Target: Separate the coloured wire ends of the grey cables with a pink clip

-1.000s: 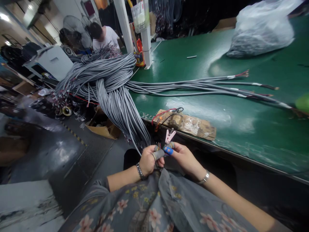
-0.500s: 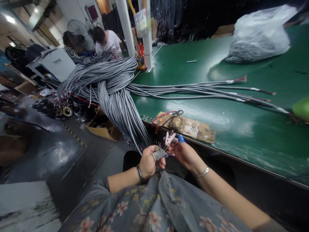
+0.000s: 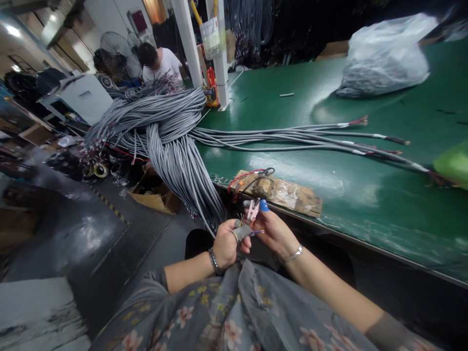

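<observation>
My left hand [image 3: 226, 246] is closed round the end of a grey cable [image 3: 204, 219], whose thin coloured wires [image 3: 241, 219] fan out above my taped thumb. My right hand [image 3: 272, 229] sits just to the right, fingers curled, pinching a small pink clip-like tool [image 3: 253, 209] up against those wires. A blue cap covers one right fingertip [image 3: 263, 206]. Both hands hover in front of my lap, just below the near edge of the green table [image 3: 329, 165].
A thick bundle of grey cables [image 3: 171, 136] drapes off the table's left end; several loose cables [image 3: 310, 139] stretch right across it. A worn cardboard pad [image 3: 288, 192] lies at the near edge. A filled plastic bag [image 3: 383, 56] sits far right. Two people work at back left.
My right hand has opened away from the left, then come back in, bringing the pink tool close to the wire ends. The left hand keeps its hold on the cable.
</observation>
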### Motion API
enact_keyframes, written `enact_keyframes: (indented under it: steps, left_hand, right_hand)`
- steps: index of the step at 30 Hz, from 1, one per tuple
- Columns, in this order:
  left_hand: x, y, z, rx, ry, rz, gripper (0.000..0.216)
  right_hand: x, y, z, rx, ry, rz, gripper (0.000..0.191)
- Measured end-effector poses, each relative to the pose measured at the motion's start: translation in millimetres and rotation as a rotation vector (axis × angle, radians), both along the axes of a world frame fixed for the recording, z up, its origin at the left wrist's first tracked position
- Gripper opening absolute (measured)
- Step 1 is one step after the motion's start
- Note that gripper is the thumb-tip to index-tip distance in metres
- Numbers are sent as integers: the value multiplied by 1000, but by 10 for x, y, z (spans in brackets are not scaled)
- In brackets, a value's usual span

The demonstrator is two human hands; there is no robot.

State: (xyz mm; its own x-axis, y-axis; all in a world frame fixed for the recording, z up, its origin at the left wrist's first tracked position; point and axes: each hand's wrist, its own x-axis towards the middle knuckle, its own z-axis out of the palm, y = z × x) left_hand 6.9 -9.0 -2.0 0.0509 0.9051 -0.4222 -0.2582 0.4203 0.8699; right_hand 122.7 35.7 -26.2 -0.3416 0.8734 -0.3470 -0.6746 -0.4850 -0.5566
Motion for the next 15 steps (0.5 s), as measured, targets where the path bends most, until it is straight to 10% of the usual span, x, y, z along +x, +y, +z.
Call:
enact_keyframes:
  steps: [15]
  left_hand:
    - [-28, -62, -4, 63, -55, 96, 38]
  right_hand:
    - [44, -37, 62, 49, -40, 21, 39]
